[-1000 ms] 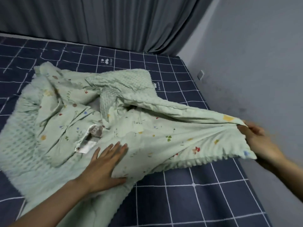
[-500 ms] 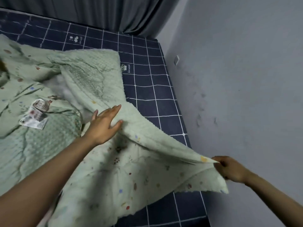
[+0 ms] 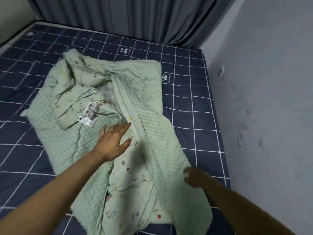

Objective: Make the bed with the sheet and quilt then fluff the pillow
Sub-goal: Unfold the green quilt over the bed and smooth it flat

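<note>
A pale green quilt lies crumpled on the bed, partly folded over itself, showing both its dotted side and its floral side. A white care label sits on its middle. The navy sheet with a white grid covers the mattress under it. My left hand is flat over the quilt's middle fold, fingers spread, holding nothing. My right hand is at the quilt's near right edge with its fingers curled on the fabric; it is blurred. No pillow is in view.
Grey curtains hang along the bed's far side. A grey wall runs tight against the bed's right edge, with a small white fitting on it. A pale wall meets the far left corner.
The quilt's right part, lifted and stretched before, now lies flat on the sheet. My right hand came down and inward with the edge. My left hand stayed open on the quilt.
</note>
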